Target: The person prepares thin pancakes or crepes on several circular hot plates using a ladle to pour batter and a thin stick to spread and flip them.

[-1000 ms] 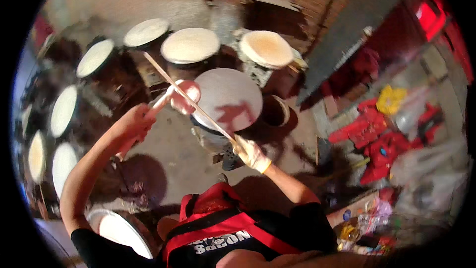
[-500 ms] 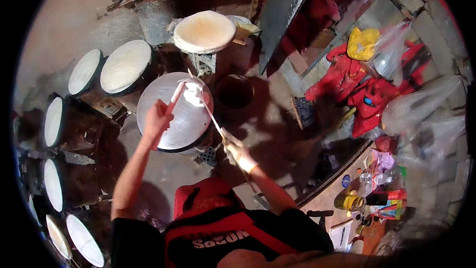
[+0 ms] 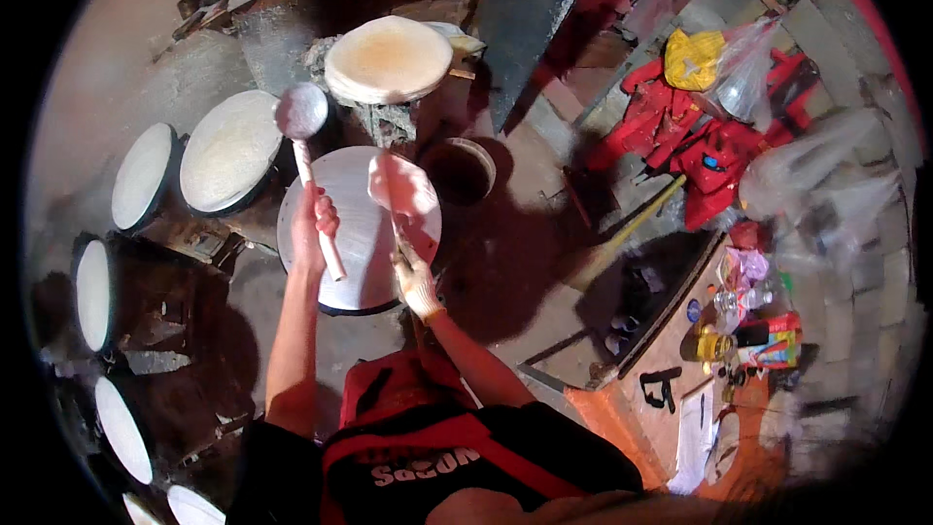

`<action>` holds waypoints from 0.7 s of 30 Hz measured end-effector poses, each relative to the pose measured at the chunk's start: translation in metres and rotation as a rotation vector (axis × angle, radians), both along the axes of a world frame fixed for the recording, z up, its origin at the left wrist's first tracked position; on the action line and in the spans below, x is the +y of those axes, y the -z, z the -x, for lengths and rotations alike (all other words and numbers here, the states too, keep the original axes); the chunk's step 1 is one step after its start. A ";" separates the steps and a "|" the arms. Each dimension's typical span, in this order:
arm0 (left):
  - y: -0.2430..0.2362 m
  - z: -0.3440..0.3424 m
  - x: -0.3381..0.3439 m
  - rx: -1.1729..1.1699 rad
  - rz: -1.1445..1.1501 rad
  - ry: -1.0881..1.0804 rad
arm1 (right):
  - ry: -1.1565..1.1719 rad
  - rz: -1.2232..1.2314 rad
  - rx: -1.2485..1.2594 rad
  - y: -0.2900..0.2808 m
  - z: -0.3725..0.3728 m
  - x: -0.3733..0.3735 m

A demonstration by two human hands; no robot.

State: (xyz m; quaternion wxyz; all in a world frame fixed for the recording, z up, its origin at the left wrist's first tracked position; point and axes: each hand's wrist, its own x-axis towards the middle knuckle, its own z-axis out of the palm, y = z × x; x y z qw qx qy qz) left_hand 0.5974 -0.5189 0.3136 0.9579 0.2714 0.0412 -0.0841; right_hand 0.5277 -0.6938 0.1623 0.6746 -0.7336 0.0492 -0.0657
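My left hand (image 3: 316, 219) is closed round the pale handle of a ladle (image 3: 302, 111), whose round whitish bowl is raised beyond the far-left rim of a round metal griddle (image 3: 335, 190). My gloved right hand (image 3: 416, 284) grips the thin handle of a spatula-like tool (image 3: 401, 185) over the griddle's right part. Its far end shows as a broad, whitish-pink patch; I cannot tell blade from batter there. Behind the griddle, a stack of thin round pancakes (image 3: 389, 60) rests on a rough stand.
Several round white-topped griddles (image 3: 230, 151) curve along the left. A dark open bucket (image 3: 459, 172) stands right of the griddle. At the right are red clothes (image 3: 714, 156), plastic bags (image 3: 816, 175) and a low table (image 3: 646, 408) with bottles. A metal panel (image 3: 530, 29) stands at the back.
The ladle has risen from over the griddle to its far-left side, bowl now upward. My right hand and its tool have moved left and nearer, over the griddle. The view has shifted slightly.
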 end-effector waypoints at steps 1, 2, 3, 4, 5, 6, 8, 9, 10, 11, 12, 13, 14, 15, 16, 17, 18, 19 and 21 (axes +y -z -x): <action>-0.007 0.004 0.016 -0.009 -0.164 -0.051 | -0.066 -0.195 0.140 -0.007 0.004 0.009; -0.021 0.011 0.023 0.095 -0.246 -0.110 | -0.098 -0.376 0.295 -0.017 0.008 0.017; -0.023 0.018 0.041 0.120 -0.310 -0.064 | -0.105 -0.528 0.397 -0.028 0.020 0.018; -0.019 0.029 0.060 0.142 -0.377 -0.011 | -0.106 -0.687 0.493 -0.039 0.032 0.021; -0.008 0.039 0.081 0.193 -0.464 0.001 | -0.049 -0.671 0.411 -0.028 0.049 0.023; 0.007 0.050 0.098 0.242 -0.551 0.021 | 0.131 -0.528 0.273 -0.010 0.060 0.028; 0.033 0.091 0.133 0.302 -0.604 -0.012 | 0.294 -0.610 0.269 -0.026 0.090 0.052; 0.030 0.110 0.137 0.361 -0.641 -0.036 | 0.300 -0.580 0.235 -0.020 0.092 0.060; 0.026 0.129 0.136 0.419 -0.680 -0.056 | 0.313 -0.552 0.199 -0.004 0.091 0.069; 0.026 0.145 0.137 0.397 -0.687 -0.063 | 0.319 -0.521 0.165 0.006 0.088 0.080; 0.026 0.152 0.133 0.374 -0.695 -0.045 | 0.363 -0.642 0.198 -0.003 0.077 0.087; 0.029 0.167 0.139 0.358 -0.700 -0.062 | 0.367 -0.610 0.256 -0.027 0.067 0.100; 0.039 0.182 0.150 0.330 -0.705 -0.006 | 0.363 -0.577 0.317 -0.047 0.057 0.111; 0.054 0.191 0.161 0.295 -0.710 0.053 | 0.325 -0.550 0.299 -0.047 0.044 0.114; 0.061 0.197 0.168 0.259 -0.716 0.112 | 0.287 -0.524 0.280 -0.041 0.028 0.115; 0.062 0.203 0.168 0.279 -0.763 0.084 | 0.252 -0.496 0.266 -0.033 0.020 0.115; 0.060 0.208 0.164 0.298 -0.811 0.057 | 0.187 -0.468 0.305 -0.027 0.017 0.108; 0.060 0.214 0.164 0.324 -0.859 0.023 | 0.114 -0.439 0.348 -0.022 0.017 0.099; 0.079 0.226 0.176 0.338 -0.822 -0.025 | -0.034 -0.479 0.577 -0.060 0.038 0.083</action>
